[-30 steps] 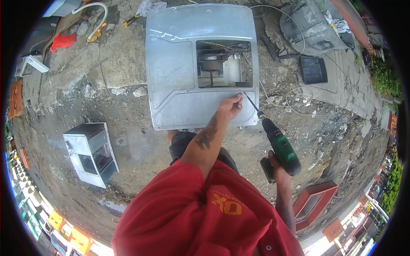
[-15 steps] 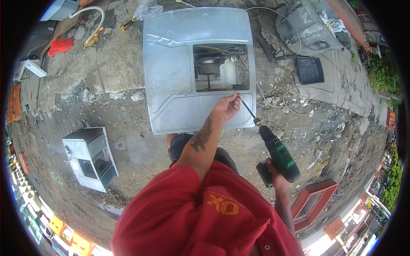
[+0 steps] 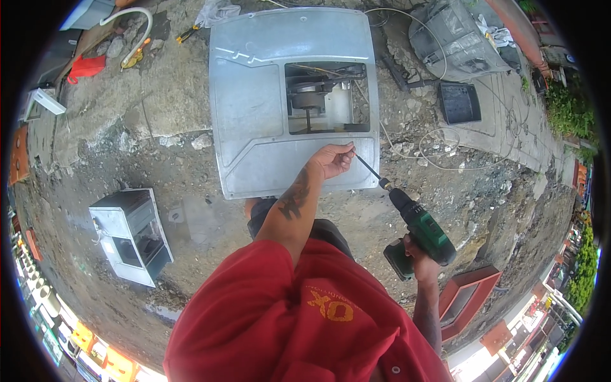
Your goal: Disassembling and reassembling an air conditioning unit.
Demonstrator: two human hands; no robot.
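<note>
My right hand (image 3: pixel 421 258) grips a green and black cordless drill (image 3: pixel 430 234) by its handle. A long dark driver bit (image 3: pixel 368 167) points from it up and to the left. At the bit's tip, the fingers of my left hand (image 3: pixel 332 161) are pinched together; whatever they hold is too small to make out. Both the fingertips and the tip are over the near right part of a pale metal casing panel (image 3: pixel 251 114). Through the panel's rectangular opening a round motor-like part (image 3: pixel 307 99) and a shaft show.
An open metal box unit (image 3: pixel 130 235) stands on the rough ground at left. A red-brown frame (image 3: pixel 470 300) lies near right. Beyond the casing on the right are a black tray (image 3: pixel 459 102), a loose pale cable (image 3: pixel 439 162) and a grey plastic housing (image 3: pixel 452 41). Pliers (image 3: pixel 188 34) lie far left.
My left fingers and the bit's tip have drawn back slightly from the opening toward the panel's near edge. The drill body has swung a little to the right. The view has shifted slightly.
</note>
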